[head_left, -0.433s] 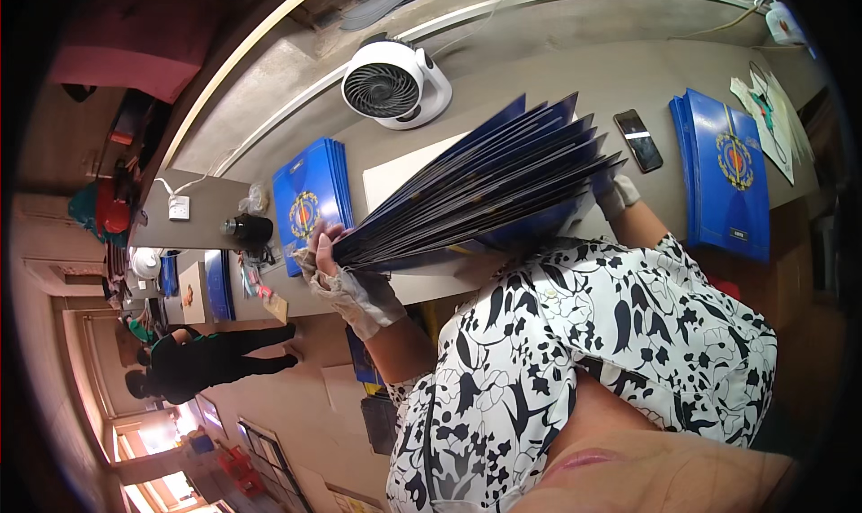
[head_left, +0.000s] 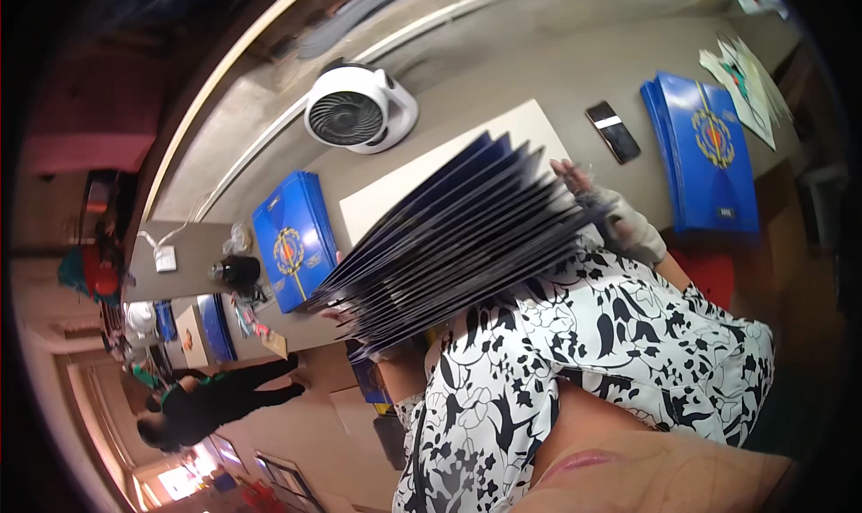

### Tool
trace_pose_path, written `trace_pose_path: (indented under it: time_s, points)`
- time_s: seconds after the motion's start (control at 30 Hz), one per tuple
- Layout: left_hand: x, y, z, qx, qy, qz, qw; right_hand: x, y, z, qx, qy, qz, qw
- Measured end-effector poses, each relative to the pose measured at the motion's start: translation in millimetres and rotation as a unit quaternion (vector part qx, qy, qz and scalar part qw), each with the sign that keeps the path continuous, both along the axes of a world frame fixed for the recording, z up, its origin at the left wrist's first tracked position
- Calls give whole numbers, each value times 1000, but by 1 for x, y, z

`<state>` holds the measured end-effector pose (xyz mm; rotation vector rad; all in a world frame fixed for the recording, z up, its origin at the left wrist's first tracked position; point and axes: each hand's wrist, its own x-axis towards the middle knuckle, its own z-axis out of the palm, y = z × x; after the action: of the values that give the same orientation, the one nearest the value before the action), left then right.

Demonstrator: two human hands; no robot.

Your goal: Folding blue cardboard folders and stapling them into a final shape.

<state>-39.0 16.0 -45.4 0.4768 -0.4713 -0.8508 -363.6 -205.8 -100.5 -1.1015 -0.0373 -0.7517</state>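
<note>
A thick, fanned stack of dark blue folders (head_left: 449, 243) is held tilted in front of my chest. My left hand (head_left: 334, 313) grips its lower left end; most of that hand is hidden behind the folders, with only parts of fingers showing. At the stack's right end is my right hand (head_left: 631, 227) in a pale fingerless glove. Its bare fingers stretch out beside the fanned edges, and whether the palm touches them I cannot tell. Beneath the stack lies a white sheet or board (head_left: 530, 127) on the grey table (head_left: 485, 82).
Blue folder piles with a gold emblem lie at left (head_left: 292, 243) and right (head_left: 705, 154). A white fan (head_left: 355, 109) stands behind, and a phone (head_left: 613, 132) lies near the right pile. Left are a dark jar (head_left: 238, 270) and a person in dark clothes (head_left: 211, 405).
The stack has come lower and nearer my body, its edges turned more toward me. My right hand's fingers have come into sight at its right end; my left hand is now mostly covered.
</note>
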Motion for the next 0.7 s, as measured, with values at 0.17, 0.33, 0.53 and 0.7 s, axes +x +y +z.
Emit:
trace_pose_path:
  time_s: [0.17, 0.33, 0.53, 0.7]
  points:
    - [-15, 9, -6, 27, 21, -21, 999, 5, 22, 11, -106, 229, -71, 965]
    - [-28, -6, -12, 43, 29, -51, 997, 24, -9, 2, -191, 184, -79, 961]
    - [-36, -2, -12, 44, 34, -46, 997, 22, 5, 30, -341, 50, -120, 931]
    - [-49, 12, -23, 56, 64, -39, 996, 27, 15, 29, -311, 147, -179, 922]
